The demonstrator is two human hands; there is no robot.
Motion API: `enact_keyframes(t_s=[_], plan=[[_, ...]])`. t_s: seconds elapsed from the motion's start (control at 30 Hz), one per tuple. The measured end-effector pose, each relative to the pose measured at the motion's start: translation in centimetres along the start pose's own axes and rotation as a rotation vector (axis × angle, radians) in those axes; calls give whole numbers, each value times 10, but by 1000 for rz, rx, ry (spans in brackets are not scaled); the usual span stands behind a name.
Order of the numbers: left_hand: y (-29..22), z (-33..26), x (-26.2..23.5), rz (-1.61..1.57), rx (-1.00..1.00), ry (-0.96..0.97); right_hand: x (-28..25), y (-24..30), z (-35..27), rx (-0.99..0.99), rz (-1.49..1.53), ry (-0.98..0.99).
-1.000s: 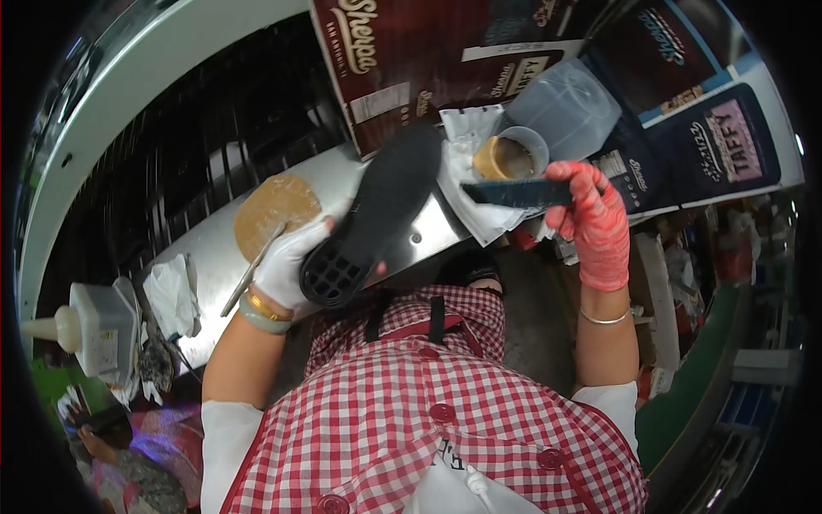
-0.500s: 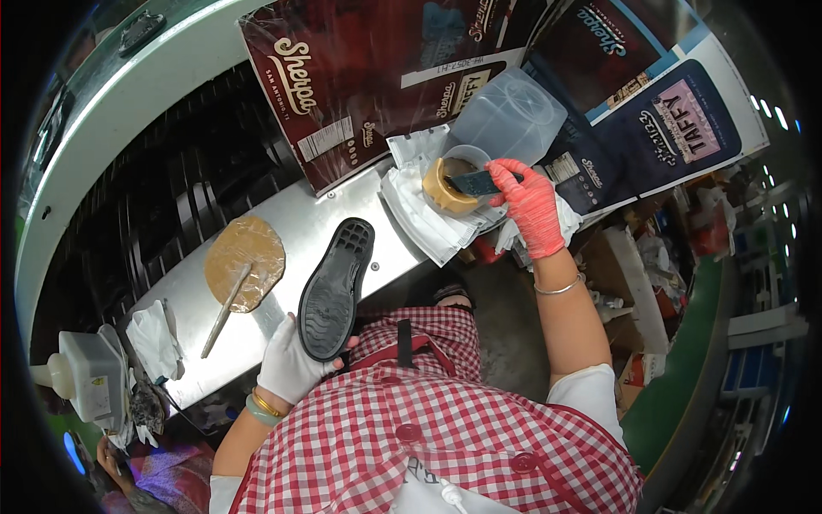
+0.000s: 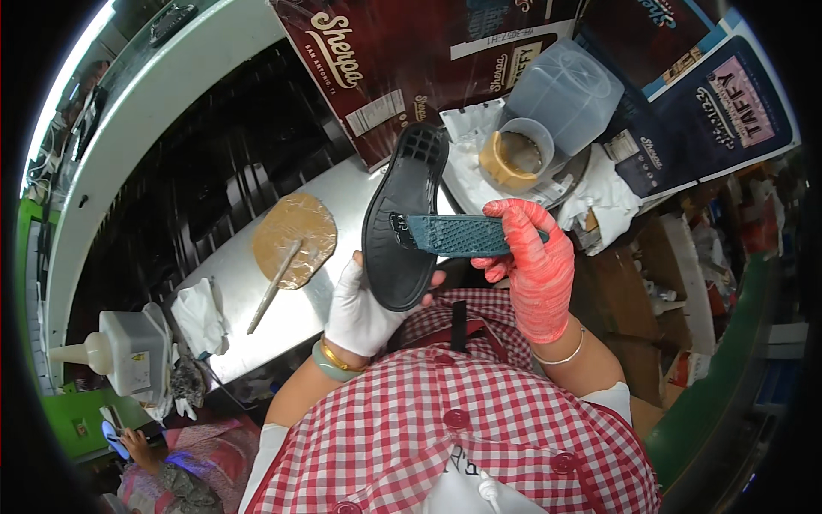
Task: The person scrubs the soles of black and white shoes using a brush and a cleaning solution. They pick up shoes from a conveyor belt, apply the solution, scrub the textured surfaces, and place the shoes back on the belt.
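A black shoe sole [image 3: 401, 278] rests tilted in my left hand [image 3: 364, 315], which wears a white glove with bare fingertips. The thumb lies at the sole's near left edge and the other fingers curl under it. In a red glove, my right hand [image 3: 541, 278] pinches a flat dark teal strip [image 3: 462, 236] with a crosshatched surface. The strip's far end lies over the middle of the sole's inner face, beside a small glossy wet patch [image 3: 400, 227]. Beyond my right hand stands a clear cup [image 3: 542, 137], crusted yellow on one side, with greyish stuff inside.
A large translucent tub [image 3: 569, 94] lies behind the cup, near white crumpled wrapping [image 3: 604, 201]. On the metal table [image 3: 244, 343] lie a brown round pad [image 3: 295, 231] and a stick [image 3: 272, 291]. A squeeze bottle [image 3: 128, 355] stands left; another person's hand [image 3: 137, 447] shows below it.
My right hand has brought the strip out of the cup and leftward onto the sole. The sole has been raised with my left hand, and the view has shifted.
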State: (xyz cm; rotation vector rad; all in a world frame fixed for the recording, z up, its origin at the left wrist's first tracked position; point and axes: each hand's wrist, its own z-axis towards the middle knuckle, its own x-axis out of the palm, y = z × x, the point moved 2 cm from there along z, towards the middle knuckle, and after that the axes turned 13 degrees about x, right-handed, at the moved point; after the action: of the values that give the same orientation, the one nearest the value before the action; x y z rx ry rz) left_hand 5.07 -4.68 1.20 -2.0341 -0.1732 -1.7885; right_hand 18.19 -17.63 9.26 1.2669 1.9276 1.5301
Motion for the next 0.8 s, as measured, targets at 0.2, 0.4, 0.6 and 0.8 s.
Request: enact_keyframes(t_s=[0.2, 0.4, 0.6, 0.8], plan=[[0, 1, 9, 91, 55, -21, 1, -4, -6, 94, -128, 106], [5, -3, 3, 108, 33, -42, 1, -7, -14, 103, -45, 108], [6, -5, 7, 188, 88, -26, 5, -18, -13, 10, 26, 66], [6, -5, 13, 367, 77, 60, 5, -12, -9, -69, 18, 29]])
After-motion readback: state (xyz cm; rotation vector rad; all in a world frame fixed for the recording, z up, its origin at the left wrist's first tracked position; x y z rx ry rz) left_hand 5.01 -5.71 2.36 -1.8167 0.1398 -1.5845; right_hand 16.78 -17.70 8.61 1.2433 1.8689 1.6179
